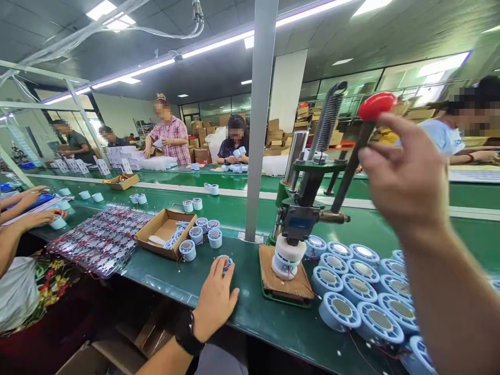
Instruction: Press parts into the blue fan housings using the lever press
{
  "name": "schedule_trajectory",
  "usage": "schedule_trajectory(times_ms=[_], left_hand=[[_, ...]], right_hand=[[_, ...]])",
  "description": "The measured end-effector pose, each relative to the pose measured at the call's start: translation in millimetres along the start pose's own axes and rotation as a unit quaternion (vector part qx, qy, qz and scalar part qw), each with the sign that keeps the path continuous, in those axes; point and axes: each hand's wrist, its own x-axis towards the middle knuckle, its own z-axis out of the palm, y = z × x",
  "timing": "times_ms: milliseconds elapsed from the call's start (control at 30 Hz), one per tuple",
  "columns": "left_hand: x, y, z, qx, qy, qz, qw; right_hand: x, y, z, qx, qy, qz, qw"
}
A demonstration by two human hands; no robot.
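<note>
My right hand [406, 166] is closed round the lever of a green hand press [299, 224], just under its red ball knob [377, 105]. Beneath the press head, a white and light blue round part [288, 258] sits on a brown board [267, 271]. My left hand [216, 294] rests over a small blue round part [227, 264] on the green table, fingers curled on it. Right of the press stand many light blue round housings [339, 311] with grey discs and thin red wires.
An open cardboard box [164, 229] with white pieces stands left, beside several blue cylinders [187, 250]. Further left lies a stack of wired boards [101, 239]. A grey post [261, 120] rises behind the table. A co-worker's hands [42, 213] are at the left edge.
</note>
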Motion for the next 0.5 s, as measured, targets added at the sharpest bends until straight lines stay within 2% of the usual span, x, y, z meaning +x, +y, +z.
schedule_trajectory(times_ms=[67,133,167,233,300,367,433,500], left_hand=[[4.2,2.7,-6.9,-0.055,-0.015,0.031,0.998],[17.8,-8.1,-25.2,-0.088,0.015,0.053,0.995],[28.2,-18.9,-38.5,-0.085,0.046,0.044,0.994],[55.3,-48.9,-70.3,-0.050,0.115,-0.010,0.992],[85.6,-83.2,-102.4,-0.008,0.137,-0.089,0.987],[111.5,-113.3,-126.6,0.001,0.119,-0.110,0.987],[127.9,-133.7,-139.4,0.001,0.084,-0.115,0.990],[134.9,-142.9,-143.4,0.000,0.048,-0.124,0.991]], right_hand=[[-66.2,8.8,11.5,0.048,0.082,0.002,0.995],[-137.2,18.1,27.9,0.076,0.111,0.051,0.990],[-168.9,22.9,37.5,0.077,0.092,0.087,0.989],[-217.2,32.5,56.8,0.063,0.012,0.159,0.985],[-242.8,41.5,71.9,0.045,-0.050,0.213,0.975],[-250.1,49.0,81.0,0.035,-0.058,0.251,0.966],[-247.7,53.8,85.6,0.038,-0.042,0.274,0.960],[-243.5,54.0,87.7,0.046,-0.026,0.279,0.959]])
